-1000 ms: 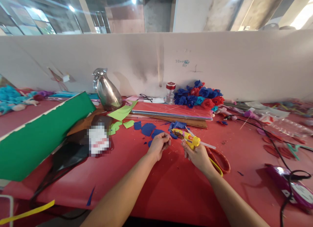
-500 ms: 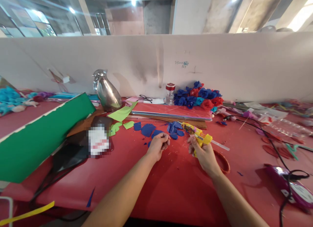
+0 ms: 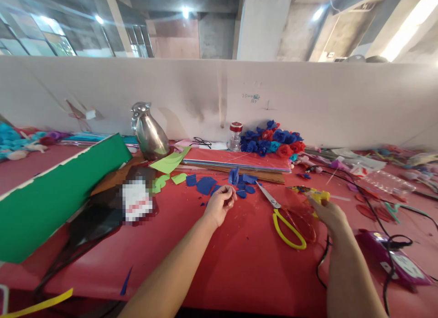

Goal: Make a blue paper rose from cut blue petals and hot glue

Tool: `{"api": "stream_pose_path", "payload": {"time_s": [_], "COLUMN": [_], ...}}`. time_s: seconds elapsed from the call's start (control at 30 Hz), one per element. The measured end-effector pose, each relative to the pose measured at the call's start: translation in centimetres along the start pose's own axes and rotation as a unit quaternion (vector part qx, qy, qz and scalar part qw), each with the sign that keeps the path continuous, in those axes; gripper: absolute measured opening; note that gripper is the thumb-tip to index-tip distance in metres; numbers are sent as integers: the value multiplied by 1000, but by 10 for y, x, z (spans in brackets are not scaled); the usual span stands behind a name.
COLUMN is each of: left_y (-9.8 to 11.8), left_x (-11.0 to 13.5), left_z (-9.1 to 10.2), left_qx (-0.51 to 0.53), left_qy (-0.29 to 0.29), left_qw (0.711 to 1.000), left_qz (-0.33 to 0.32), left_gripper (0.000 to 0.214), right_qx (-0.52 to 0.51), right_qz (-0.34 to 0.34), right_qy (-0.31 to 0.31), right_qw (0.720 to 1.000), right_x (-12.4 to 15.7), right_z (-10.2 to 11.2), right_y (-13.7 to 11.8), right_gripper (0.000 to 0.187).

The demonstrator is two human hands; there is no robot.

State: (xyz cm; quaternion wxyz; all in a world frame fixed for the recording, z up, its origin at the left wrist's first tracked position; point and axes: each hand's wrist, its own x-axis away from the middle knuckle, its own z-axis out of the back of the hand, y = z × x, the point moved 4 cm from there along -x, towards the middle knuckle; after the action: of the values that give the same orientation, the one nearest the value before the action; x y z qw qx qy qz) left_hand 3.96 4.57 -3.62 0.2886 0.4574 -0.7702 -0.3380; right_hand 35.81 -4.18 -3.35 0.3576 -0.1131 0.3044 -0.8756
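My left hand (image 3: 221, 204) is closed, its thumb and fingertips pinched together above the table. Whatever is between the fingertips, if anything, is too small to make out. Just beyond it lie cut pieces of dark blue paper (image 3: 205, 185), and one blue piece (image 3: 233, 176) stands up behind the fingers. Out to the right, my right hand (image 3: 328, 214) is wrapped round a yellow hot glue gun (image 3: 320, 197), its nozzle pointing left. Between the two hands lies a pair of scissors (image 3: 290, 231) with yellow handles, blades towards the blue paper.
Behind the hands are stacked coloured sheets (image 3: 236, 158), a glass jar (image 3: 235, 138), paper flowers (image 3: 270, 140) and a metal jug (image 3: 149, 133). Green board (image 3: 65, 195) and a black bag (image 3: 99, 213) occupy the left. A purple device (image 3: 393, 258) with black cables sits right.
My right hand has moved right with the glue gun, away from the blue paper, uncovering the scissors. My left hand stays almost in place, still pinched.
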Motion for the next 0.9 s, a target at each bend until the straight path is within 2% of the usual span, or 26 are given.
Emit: {"api": "stream_pose_path", "payload": {"time_s": [0.07, 0.1, 0.13, 0.17, 0.2, 0.23, 0.3, 0.33, 0.4, 0.43, 0.5, 0.6, 0.7, 0.9], "left_y": [0, 0, -1, -1, -1, -1, -1, 0, 2, 2, 3, 1, -3, -5], "left_x": [0, -1, -1, -1, -1, -1, 0, 1, 3, 4, 6, 7, 8, 8], "left_z": [0, 0, 0, 0, -1, -2, -4, -5, -7, -8, -10, -12, -13, -12], "left_qx": [8, 11, 14, 15, 17, 21, 29, 34, 40, 39, 30, 17, 3, -13], "left_qy": [-2, -3, -5, -8, -14, -21, -38, -49, -69, -78, -87, -82, -65, -34], "left_qw": [1000, 1000, 1000, 1000, 1000, 1000, 999, 998, 997, 996, 995, 996, 997, 999], "left_qz": [1, 1, 2, 5, 8, 12, 17, 19, 21, 23, 28, 32, 32, 20], "left_gripper": [13, 13, 13, 14, 14, 15, 16, 16, 17, 16, 16, 17, 19, 24], "right_qx": [130, 166, 181, 170, 133, 78, -65, -139, -270, -325, -405, -469, -479, -476], "right_qz": [-48, -65, -52, -13, 40, 97, 215, 245, 237, 221, 191, 163, 152, 173], "right_qy": [28, 57, 105, 147, 157, 140, 21, -60, -194, -222, -249, -259, -257, -229], "right_qw": [990, 982, 976, 974, 978, 982, 974, 957, 913, 892, 859, 828, 825, 831], "right_x": [7, 15, 23, 33, 41, 49, 63, 69, 80, 85, 93, 101, 104, 107], "right_z": [13, 20, 26, 28, 25, 16, -16, -35, -71, -84, -100, -103, -96, -86], "right_y": [2, -4, -16, -32, -52, -73, -116, -134, -159, -165, -169, -164, -159, -163], "right_gripper": [32, 35, 38, 39, 38, 35, 31, 30, 29, 31, 32, 32, 32, 26]}}
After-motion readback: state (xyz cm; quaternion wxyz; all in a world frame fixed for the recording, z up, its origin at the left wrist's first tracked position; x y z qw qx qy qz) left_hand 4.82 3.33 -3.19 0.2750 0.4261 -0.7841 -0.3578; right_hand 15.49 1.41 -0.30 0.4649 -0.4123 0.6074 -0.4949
